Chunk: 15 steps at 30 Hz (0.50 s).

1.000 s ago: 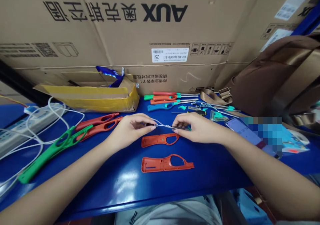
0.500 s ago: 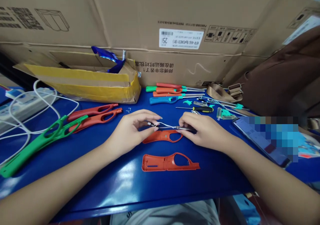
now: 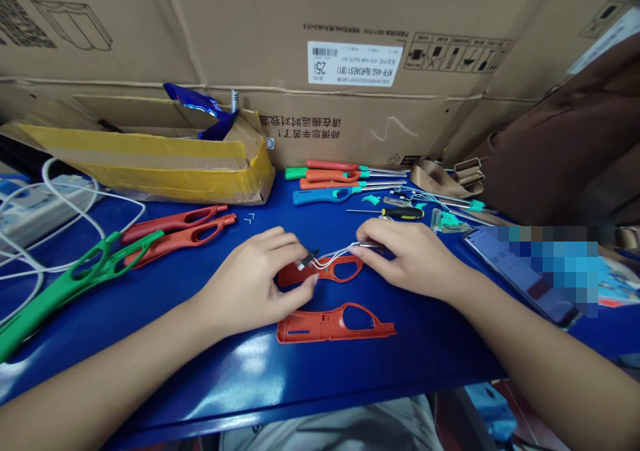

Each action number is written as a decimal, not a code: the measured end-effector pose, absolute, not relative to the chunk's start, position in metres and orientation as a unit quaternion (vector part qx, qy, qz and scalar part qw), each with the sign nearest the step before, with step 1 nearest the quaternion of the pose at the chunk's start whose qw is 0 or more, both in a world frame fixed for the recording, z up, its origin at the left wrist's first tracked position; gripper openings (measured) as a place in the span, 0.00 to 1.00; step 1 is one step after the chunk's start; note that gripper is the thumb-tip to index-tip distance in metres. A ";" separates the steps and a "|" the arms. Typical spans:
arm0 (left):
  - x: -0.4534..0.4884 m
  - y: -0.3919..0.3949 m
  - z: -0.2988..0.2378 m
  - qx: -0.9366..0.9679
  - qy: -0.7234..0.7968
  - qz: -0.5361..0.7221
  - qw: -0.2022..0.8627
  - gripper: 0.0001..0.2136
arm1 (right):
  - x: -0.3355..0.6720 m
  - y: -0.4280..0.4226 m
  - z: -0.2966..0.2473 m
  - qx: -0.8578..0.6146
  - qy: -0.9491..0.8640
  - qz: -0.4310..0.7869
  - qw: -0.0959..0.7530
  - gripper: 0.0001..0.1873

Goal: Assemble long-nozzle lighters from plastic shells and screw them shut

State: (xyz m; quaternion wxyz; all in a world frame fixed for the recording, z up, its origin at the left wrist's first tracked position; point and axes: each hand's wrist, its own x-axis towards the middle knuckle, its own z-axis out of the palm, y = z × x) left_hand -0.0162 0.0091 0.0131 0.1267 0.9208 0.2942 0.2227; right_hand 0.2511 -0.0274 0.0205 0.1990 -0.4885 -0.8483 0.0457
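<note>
My right hand [image 3: 395, 254] is closed around a metal tube [image 3: 369, 244], most of it hidden in the fingers. Thin white wires [image 3: 333, 259] run from that tube across to a small black-and-white part [image 3: 309, 259] at the fingertips of my left hand [image 3: 265, 274]. The left fingers curl around this part, while the thumb stands apart below it. Just beneath the wires lies an orange lighter handle half [image 3: 347, 269], partly covered by my left hand. A second orange handle half [image 3: 320, 326] rests nearer to me, its inner side up.
Green handle shells [image 3: 65, 291] and red ones [image 3: 175, 227] lie left, beside a white cable [image 3: 83, 214]. Behind are a yellow-taped carton [image 3: 190, 171], several lighters [image 3: 325, 197] and a screwdriver [image 3: 407, 213]. A phone [image 3: 520, 274] lies right, near a brown bag [image 3: 550, 151].
The black-and-white part has come into clearer view at my left fingertips, and my left thumb has dropped away from it. The wires now sag more between the hands. The camera view has shifted slightly.
</note>
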 end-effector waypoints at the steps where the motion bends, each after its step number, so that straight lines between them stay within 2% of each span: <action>1: -0.016 0.009 0.014 0.922 0.294 0.218 0.126 0.09 | 0.252 -0.027 0.021 -0.487 -0.846 0.038 0.214 0.09; 5: -0.017 0.010 0.013 0.940 0.251 0.189 0.135 0.12 | 0.254 -0.024 0.020 -0.500 -0.818 0.041 0.283 0.07; 9: -0.019 0.017 0.002 0.954 0.224 0.154 0.129 0.08 | 0.254 -0.021 0.018 -0.517 -0.786 0.061 0.332 0.04; 15: -0.021 0.029 -0.005 0.941 0.254 0.187 0.124 0.08 | 0.253 -0.020 0.014 -0.510 -0.785 0.066 0.346 0.04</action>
